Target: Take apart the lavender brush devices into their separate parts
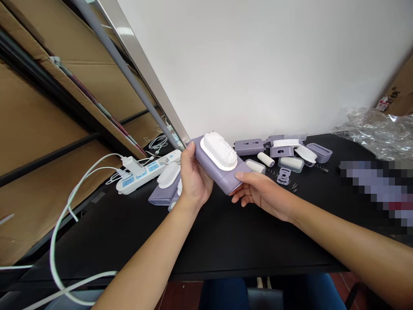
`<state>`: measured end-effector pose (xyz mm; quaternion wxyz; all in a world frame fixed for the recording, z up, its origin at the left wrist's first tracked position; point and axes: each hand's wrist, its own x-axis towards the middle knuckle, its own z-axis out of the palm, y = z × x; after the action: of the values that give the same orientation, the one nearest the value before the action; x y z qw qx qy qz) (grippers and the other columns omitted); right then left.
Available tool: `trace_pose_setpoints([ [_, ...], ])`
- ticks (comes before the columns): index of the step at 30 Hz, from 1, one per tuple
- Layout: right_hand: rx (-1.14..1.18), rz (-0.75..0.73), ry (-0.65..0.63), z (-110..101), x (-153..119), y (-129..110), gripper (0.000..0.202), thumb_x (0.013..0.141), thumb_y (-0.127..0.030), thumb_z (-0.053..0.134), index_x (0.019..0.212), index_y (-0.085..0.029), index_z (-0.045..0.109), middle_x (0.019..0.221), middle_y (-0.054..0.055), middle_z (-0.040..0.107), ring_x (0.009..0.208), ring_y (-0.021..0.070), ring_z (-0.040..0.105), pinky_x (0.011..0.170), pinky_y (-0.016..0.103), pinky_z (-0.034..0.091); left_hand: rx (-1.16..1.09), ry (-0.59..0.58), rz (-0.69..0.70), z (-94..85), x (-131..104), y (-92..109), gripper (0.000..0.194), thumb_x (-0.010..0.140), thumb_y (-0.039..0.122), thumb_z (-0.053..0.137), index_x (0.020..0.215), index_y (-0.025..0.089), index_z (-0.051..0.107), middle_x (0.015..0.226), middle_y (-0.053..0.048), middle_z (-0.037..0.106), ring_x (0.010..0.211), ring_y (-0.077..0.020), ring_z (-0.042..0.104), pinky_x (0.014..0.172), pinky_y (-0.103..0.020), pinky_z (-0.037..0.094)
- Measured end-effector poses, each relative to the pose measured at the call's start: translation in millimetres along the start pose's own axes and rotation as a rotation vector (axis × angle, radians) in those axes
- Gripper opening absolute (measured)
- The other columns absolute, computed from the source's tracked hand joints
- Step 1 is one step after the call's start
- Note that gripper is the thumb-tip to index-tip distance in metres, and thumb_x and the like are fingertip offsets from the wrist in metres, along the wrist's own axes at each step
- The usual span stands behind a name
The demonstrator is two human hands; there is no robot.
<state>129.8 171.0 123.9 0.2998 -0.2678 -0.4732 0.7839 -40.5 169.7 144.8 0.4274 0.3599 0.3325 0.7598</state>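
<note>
Both my hands hold up a purple, box-shaped brush [230,180] with a white oval bristle head [220,150] on its upper face. My left hand [195,176] wraps round its left end, thumb along the edge. At the right end, my right hand [258,191] grips it with the thumb on top and the fingers curled beneath. Behind it on the table lie purple housings [250,147], a white brush head [285,143], a small white roller [265,159], a purple clip plate [284,176] and loose springs [293,187]. Another purple brush [163,191] with a white head lies left of my hands.
A white power strip [145,174] with plugs and cables [60,224] lies on the black table [251,245] at the left. Crumpled clear plastic [377,131] is at the back right. A white panel [258,64] stands behind, cardboard boxes [38,150] at the left.
</note>
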Motion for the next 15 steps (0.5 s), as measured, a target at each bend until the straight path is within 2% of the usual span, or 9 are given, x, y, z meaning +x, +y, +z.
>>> trace_pose_setpoints([
  [3,0.019,-0.012,0.062,-3,3,-3,0.023,0.098,-0.039,0.072,0.097,-0.017,0.069,0.087,0.005,0.076,0.075,0.0139,0.073,0.061,0.021,0.054,-0.036,0.017,0.05,-3.1,5,1,0.045,0.088,0.06,0.07,0.114,0.023,0.075,0.112,-0.008,0.082,0.116,-0.0273,0.076,0.095,-0.035,0.062],
  [6,-0.017,-0.014,0.038,-5,3,-4,0.026,0.097,-0.043,0.075,0.1,-0.017,0.07,0.094,0.006,0.078,0.078,0.0137,0.074,0.063,0.02,0.057,-0.036,0.001,0.038,-3.6,6,0,0.047,0.087,0.062,0.071,0.111,0.022,0.075,0.11,-0.009,0.082,0.114,-0.0273,0.077,0.095,-0.035,0.062],
  [10,-0.082,0.032,-0.036,-5,1,0,0.031,0.098,-0.048,0.076,0.101,-0.018,0.07,0.104,0.008,0.08,0.083,0.014,0.076,0.067,0.021,0.059,-0.023,0.009,-0.031,-1.4,2,-2,0.052,0.088,0.065,0.07,0.105,0.017,0.077,0.103,-0.011,0.083,0.094,-0.0256,0.08,0.084,-0.034,0.064],
  [15,-0.111,0.087,-0.093,0,-1,7,0.028,0.098,-0.043,0.073,0.111,-0.02,0.066,0.107,0.009,0.081,0.084,0.0146,0.077,0.069,0.022,0.057,-0.004,0.022,-0.065,0.1,-3,0,0.06,0.086,0.069,0.063,0.1,0.012,0.077,0.087,-0.011,0.081,0.072,-0.0222,0.077,0.068,-0.031,0.061],
])
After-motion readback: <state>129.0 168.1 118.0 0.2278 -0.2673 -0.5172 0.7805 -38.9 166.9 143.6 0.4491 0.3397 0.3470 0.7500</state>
